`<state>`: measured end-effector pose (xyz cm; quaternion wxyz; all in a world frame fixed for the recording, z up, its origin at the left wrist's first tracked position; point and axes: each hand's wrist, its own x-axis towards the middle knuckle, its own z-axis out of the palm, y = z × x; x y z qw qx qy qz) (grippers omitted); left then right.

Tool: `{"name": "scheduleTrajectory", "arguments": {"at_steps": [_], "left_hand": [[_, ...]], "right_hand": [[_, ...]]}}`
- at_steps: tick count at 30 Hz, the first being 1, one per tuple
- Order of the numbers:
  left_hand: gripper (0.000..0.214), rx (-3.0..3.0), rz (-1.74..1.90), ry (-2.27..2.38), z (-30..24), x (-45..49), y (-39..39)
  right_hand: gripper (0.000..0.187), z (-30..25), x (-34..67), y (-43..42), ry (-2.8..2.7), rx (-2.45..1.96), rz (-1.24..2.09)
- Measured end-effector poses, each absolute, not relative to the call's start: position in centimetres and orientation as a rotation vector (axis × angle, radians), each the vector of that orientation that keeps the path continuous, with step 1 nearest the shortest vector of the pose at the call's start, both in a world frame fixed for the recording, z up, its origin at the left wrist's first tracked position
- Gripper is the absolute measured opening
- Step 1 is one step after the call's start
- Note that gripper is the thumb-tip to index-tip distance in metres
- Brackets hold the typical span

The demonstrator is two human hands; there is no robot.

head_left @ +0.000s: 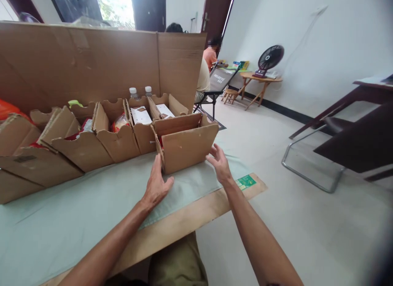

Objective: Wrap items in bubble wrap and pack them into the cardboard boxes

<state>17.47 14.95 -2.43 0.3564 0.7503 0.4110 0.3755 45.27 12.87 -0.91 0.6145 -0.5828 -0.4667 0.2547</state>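
Observation:
A small brown cardboard box (187,148) stands at the right end of a row of boxes on the pale green table cover (92,204). My left hand (157,183) lies against its left front corner, fingers stretched up along the edge. My right hand (218,163) touches its lower right corner with fingers spread. Neither hand grips anything. Something red shows inside the box at its left edge.
Several open cardboard boxes (116,134) with packets, white cartons and two bottles (133,92) line up to the left. A tall cardboard sheet (92,60) stands behind. A person (204,73) sits beyond it; a fan (270,58) on a small table and a chair frame (310,171) stand right.

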Motion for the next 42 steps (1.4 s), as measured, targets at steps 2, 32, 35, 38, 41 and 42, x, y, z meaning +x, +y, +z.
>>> {"name": "scheduleTrajectory", "arguments": {"at_steps": [2,32,35,38,41,42], "left_hand": [[0.095,1.909,0.962,1.119,-3.9,16.9,14.8],[0.089,2.264,0.815,1.059,-5.2,16.5,14.6],[0.088,2.272,0.843,1.057,-5.2,16.5,14.6],[0.087,2.278,0.851,1.061,-5.2,16.4,14.5],[0.086,2.28,0.852,1.071,-5.2,16.3,14.5],[0.086,2.281,0.851,1.071,-5.3,16.3,14.5]], "right_hand": [[0.078,-2.8,45.4,13.0,-1.055,-1.393,0.572],[0.06,-4.5,45.6,12.4,-0.985,-1.516,0.327],[0.058,-4.2,45.4,12.4,-0.971,-1.517,0.338],[0.056,-4.0,45.2,12.4,-0.956,-1.519,0.343],[0.057,-4.2,45.3,12.5,-0.939,-1.521,0.349],[0.058,-4.3,45.3,12.5,-0.933,-1.521,0.352]]}}
